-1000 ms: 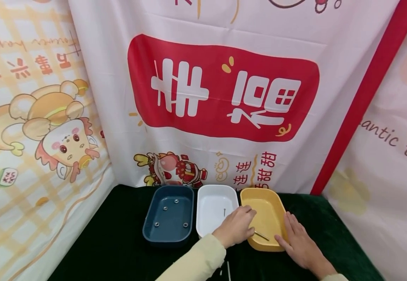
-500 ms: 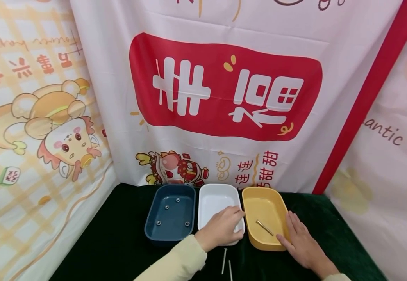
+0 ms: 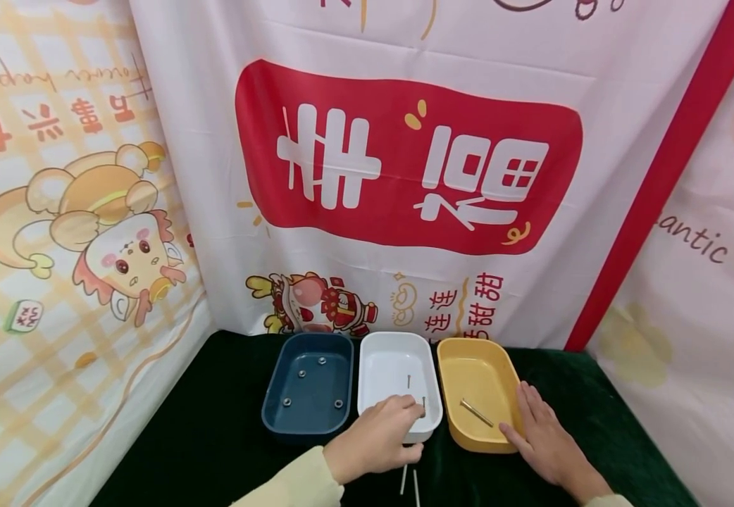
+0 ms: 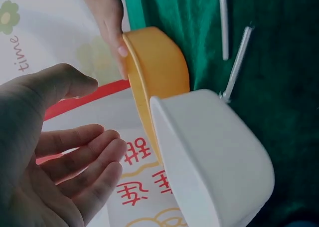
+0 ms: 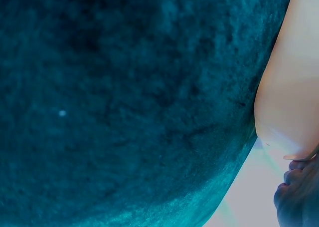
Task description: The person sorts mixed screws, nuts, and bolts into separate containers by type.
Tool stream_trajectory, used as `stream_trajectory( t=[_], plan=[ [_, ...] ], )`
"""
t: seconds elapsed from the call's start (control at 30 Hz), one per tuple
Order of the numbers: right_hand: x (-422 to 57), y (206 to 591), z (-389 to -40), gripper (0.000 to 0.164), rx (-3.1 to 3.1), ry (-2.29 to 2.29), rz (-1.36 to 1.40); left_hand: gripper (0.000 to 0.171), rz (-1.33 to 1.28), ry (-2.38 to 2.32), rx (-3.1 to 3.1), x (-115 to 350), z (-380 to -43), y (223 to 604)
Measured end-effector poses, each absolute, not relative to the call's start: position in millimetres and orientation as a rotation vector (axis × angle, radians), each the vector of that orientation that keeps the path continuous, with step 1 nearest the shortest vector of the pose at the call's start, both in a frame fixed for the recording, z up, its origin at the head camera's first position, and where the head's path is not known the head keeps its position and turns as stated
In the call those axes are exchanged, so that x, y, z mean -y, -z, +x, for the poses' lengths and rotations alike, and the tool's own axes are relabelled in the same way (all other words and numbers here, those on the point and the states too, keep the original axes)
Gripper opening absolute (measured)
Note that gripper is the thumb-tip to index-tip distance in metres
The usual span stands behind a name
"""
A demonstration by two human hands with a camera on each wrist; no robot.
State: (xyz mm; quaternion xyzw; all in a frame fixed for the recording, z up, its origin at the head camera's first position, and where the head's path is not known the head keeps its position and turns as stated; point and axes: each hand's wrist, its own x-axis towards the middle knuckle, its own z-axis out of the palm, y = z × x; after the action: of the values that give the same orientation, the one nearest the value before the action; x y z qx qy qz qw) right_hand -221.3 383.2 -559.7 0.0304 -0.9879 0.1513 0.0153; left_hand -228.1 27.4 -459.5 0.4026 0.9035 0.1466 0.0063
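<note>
My left hand (image 3: 380, 433) hovers at the front edge of the white tray (image 3: 399, 343); in the left wrist view its thumb and fingers stand apart, fingers loosely bent around nothing. My right hand (image 3: 547, 440) lies along the right side of the yellow tray (image 3: 508, 373), fingers straight against the wall. A gold-coloured long bolt (image 3: 476, 412) lies inside that tray. Within the white tray are a small screw (image 3: 408, 381) and another small screw (image 3: 423, 404), the latter close to my left fingertips. Below my left hand, two long silver bolts (image 4: 238, 62) lie on the cloth.
A dark blue tray (image 3: 307, 429) with several nuts (image 3: 322, 360) stands left of the white one. All three trays sit side by side on dark green cloth (image 3: 183, 422). A printed fabric wall (image 3: 405, 282) rises directly behind them.
My left hand has moved left from the yellow tray, across the white tray, to its front edge. The gold bolt it was touching now lies free. My right hand has stayed put.
</note>
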Motion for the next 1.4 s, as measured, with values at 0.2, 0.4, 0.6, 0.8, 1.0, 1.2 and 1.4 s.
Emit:
stream_trajectory(
  t=[0.2,0.4,0.6,0.8,1.0,1.2,1.4],
  plan=[
    [-383.5,559.8,-221.0,0.1,3.072,-0.465,0.096,0.039,1.202,-0.473,-2.801,-18.4,-220.4,471.6],
    [-383.0,560.1,-220.1,0.1,3.075,-0.474,0.094,0.035,1.127,-0.5,-2.755,-11.4,-216.7,489.1],
    [-383.1,559.6,-221.7,0.1,3.08,-0.496,0.086,0.03,1.01,-0.619,-2.688,-7.0,-217.0,513.1],
    [-383.0,559.4,-222.0,0.099,3.072,-0.499,0.088,0.028,0.888,-0.709,-2.638,-6.2,-219.2,535.1],
    [-380.5,559.5,-221.1,0.099,3.075,-0.502,0.091,0.029,0.854,-0.776,-2.625,-6.0,-218.8,549.2],
    [-380.1,558.3,-220.6,0.1,3.093,-0.51,0.086,0.03,0.849,-0.863,-2.6,-7.3,-219.9,560.7],
    [-382.2,559.4,-220.9,0.1,3.087,-0.505,0.089,0.028,0.92,-0.795,-2.63,-12.5,-223.5,563.9]
  ],
)
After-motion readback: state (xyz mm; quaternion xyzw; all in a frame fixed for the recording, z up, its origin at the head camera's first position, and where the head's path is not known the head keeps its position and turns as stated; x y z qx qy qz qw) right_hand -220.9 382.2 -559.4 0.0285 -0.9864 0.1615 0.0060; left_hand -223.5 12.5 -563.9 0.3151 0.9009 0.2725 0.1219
